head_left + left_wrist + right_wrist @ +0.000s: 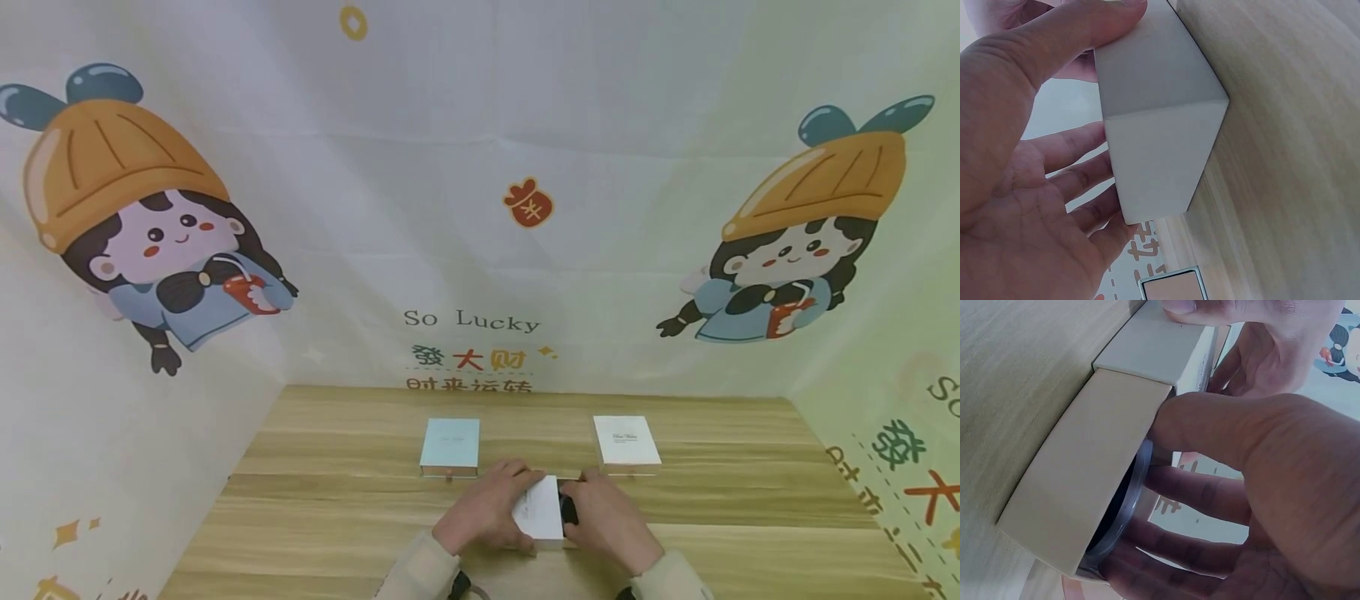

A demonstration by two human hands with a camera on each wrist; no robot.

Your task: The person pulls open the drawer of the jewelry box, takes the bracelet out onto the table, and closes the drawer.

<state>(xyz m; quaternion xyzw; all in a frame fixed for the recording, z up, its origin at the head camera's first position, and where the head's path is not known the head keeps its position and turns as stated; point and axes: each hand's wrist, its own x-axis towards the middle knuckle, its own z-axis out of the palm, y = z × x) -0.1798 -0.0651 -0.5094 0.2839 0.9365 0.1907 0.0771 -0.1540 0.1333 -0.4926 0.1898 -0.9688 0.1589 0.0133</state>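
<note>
- Left hand (491,508): thumb on the near side, fingers on the far side, gripping a white box sleeve (543,510) low at the front of the counter (330,492).
- Cream tray (1079,462) sticks out rightward from the sleeve; the right hand (611,521) curls thumb and fingers round the dark round object (1125,515) inside it.
- Farther back, well apart — a light-blue box (450,442) left, a white box (627,442) right.
- Behind — printed cloth (375,208).

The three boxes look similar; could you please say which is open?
The white box between the left hand and right hand: its cream drawer is slid partly out, exposing a dark round item; the pale blue box and rear white box look closed.
</note>
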